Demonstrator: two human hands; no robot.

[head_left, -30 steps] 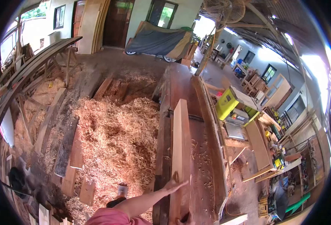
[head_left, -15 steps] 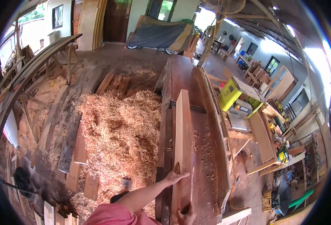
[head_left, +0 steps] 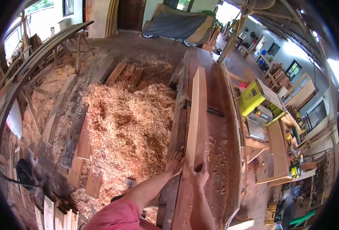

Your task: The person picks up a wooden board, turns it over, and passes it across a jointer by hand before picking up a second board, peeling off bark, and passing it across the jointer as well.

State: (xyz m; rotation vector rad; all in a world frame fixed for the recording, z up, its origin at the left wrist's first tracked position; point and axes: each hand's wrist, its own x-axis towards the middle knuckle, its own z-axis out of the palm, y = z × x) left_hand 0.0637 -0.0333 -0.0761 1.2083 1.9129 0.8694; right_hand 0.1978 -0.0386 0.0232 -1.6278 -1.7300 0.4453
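Note:
A long, pale wooden beam (head_left: 195,119) lies lengthwise on the dark wooden workbench (head_left: 219,161), its far end pointing away from me. My left hand (head_left: 174,165) is at the left side of the beam near its close end, its fingers against the wood. On the right, my right hand (head_left: 200,175) grips the near end of the beam, thumb and fingers wrapped round it. Curled shavings are scattered on the bench to the right of the beam.
A big heap of shavings (head_left: 131,130) covers the floor left of the bench. A green Ryobi machine (head_left: 252,97) stands to the right. Long boards rest on a rack (head_left: 35,63) at the left. A covered motorbike (head_left: 177,25) is parked at the back.
The beam has slid forward along the bench, away from me. My right hand has moved forward with its near end, and my left hand now sits further back along it. The view has shifted.

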